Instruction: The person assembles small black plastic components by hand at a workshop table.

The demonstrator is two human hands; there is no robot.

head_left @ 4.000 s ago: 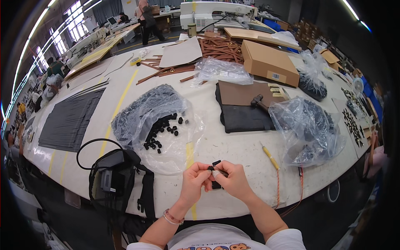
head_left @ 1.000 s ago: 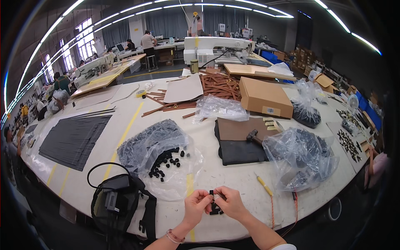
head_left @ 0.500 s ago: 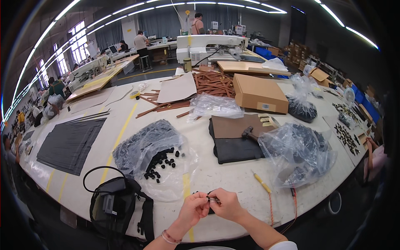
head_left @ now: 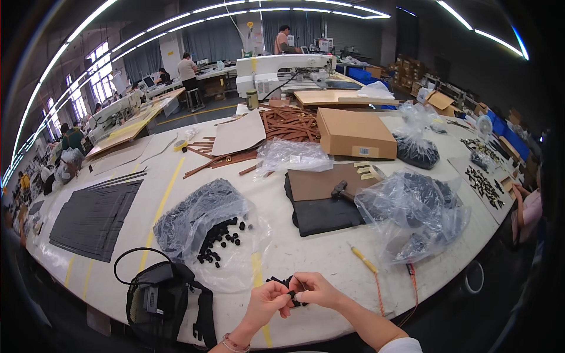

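Note:
Close to the table's front edge, my left hand (head_left: 263, 303) and my right hand (head_left: 319, 290) meet fingertip to fingertip. Both pinch a small black piece (head_left: 293, 298), mostly covered by the fingers, so its exact kind cannot be told. Just behind the fingers some black strip-like pieces (head_left: 274, 280) lie on the table, partly hidden by my hands. Farther off to the left, small black cylindrical pieces (head_left: 226, 237) spill out of a clear plastic bag (head_left: 194, 215).
A black bag (head_left: 156, 297) with a device sits left of my hands. To the right are a yellow-handled tool (head_left: 365, 259), a hammer (head_left: 341, 190) on dark sheets and a large plastic bag (head_left: 406, 215). Beyond them stand a cardboard box (head_left: 353, 134) and brown strips (head_left: 288, 123).
The view has shifted slightly. My hands have turned a little, and more of the black piece between the fingertips shows. The black strips behind them are now more visible.

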